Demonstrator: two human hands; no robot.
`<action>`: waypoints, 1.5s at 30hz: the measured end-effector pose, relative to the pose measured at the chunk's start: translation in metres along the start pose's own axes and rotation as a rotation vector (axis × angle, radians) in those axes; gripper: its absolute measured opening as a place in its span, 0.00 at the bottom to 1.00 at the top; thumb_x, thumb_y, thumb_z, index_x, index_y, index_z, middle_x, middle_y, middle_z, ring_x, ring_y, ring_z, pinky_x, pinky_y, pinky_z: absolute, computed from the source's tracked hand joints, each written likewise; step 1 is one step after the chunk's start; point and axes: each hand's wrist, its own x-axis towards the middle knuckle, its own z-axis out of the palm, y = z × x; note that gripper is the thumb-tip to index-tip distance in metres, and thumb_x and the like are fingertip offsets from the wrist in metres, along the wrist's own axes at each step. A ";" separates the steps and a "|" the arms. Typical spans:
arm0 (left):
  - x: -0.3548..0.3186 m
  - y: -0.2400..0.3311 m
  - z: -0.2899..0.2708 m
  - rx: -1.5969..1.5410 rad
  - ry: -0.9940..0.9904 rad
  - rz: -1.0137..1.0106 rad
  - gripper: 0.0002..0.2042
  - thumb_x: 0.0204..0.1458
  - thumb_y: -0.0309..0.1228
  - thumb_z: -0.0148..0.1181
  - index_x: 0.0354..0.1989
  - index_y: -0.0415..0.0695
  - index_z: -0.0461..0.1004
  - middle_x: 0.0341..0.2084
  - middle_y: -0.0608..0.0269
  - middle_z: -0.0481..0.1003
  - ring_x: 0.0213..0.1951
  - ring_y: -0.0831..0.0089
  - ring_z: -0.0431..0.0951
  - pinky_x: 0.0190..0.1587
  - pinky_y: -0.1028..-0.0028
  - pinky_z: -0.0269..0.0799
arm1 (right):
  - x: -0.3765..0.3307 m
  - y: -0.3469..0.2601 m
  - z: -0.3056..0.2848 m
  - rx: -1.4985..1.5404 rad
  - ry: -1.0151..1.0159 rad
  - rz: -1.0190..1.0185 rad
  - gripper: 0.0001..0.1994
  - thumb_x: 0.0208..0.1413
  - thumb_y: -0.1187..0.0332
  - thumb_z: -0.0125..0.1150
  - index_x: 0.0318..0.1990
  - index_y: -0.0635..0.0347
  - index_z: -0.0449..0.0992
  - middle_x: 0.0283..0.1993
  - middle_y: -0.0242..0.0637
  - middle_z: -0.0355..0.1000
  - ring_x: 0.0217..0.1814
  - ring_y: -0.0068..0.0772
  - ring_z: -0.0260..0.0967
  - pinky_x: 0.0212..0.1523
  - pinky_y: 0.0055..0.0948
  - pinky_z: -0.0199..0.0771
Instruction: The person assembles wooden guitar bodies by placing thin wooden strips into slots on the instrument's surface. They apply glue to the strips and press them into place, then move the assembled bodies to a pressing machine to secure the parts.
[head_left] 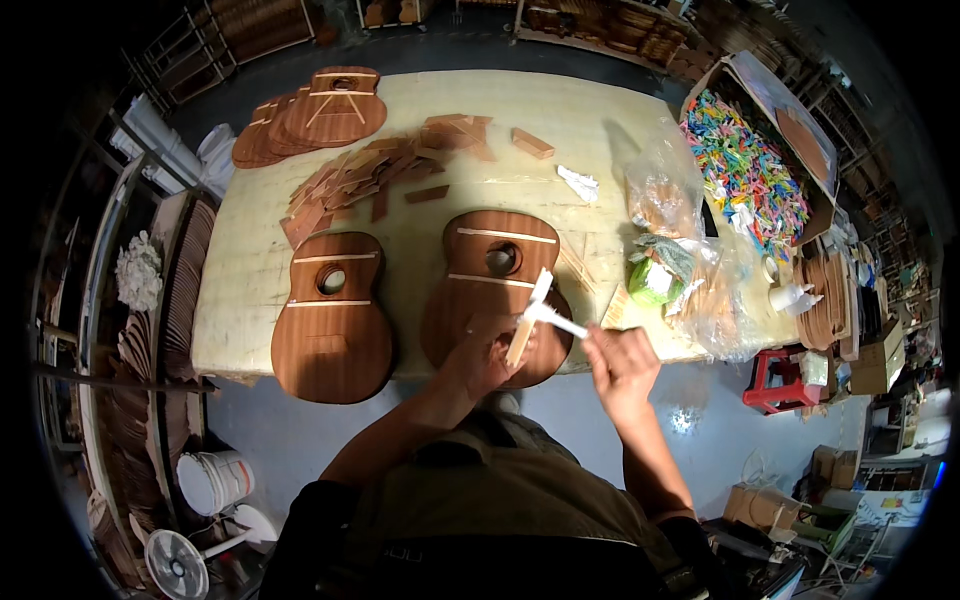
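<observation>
Pinched in my left hand (484, 362) is a narrow pale wooden strip (519, 342), raised over the lower part of a guitar-shaped wooden board (465, 325). My right hand (622, 364) grips a slim white-handled tool (565, 323). The tool's far end meets the strip near its middle; its exact kind is too small to tell. This board has a round hole and two light cross braces. To its left lies a similar board (330, 355), also with a hole and two braces.
Loose thin wood pieces (365, 172) are heaped behind the boards, near stacked guitar-shaped boards (345, 108). At right are plastic bags (665, 200), a green container (652, 282) and a box of colourful clips (745, 165). A red stool (775, 383) stands beside the table (235, 290).
</observation>
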 end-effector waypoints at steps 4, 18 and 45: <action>0.004 0.015 -0.025 0.000 -0.039 -0.113 0.15 0.57 0.35 0.55 0.47 0.39 0.68 0.28 0.69 0.70 0.27 0.79 0.71 0.29 0.79 0.70 | -0.018 -0.019 -0.007 0.203 -0.139 -0.199 0.13 0.42 0.70 0.72 0.38 0.59 0.82 0.27 0.34 0.73 0.26 0.33 0.64 0.26 0.30 0.66; 0.010 -0.012 -0.029 0.096 -0.075 -0.092 0.14 0.56 0.34 0.56 0.45 0.37 0.69 0.30 0.64 0.71 0.33 0.78 0.71 0.31 0.79 0.70 | -0.035 0.095 0.063 1.151 0.224 1.141 0.08 0.54 0.70 0.64 0.41 0.59 0.79 0.30 0.24 0.72 0.30 0.16 0.62 0.31 0.18 0.60; -0.011 0.004 -0.060 0.859 0.194 0.561 0.12 0.56 0.22 0.55 0.48 0.35 0.72 0.38 0.61 0.78 0.40 0.77 0.77 0.41 0.78 0.74 | -0.051 -0.030 0.095 0.669 -0.276 0.844 0.10 0.51 0.74 0.66 0.42 0.65 0.80 0.35 0.34 0.78 0.32 0.20 0.71 0.36 0.20 0.72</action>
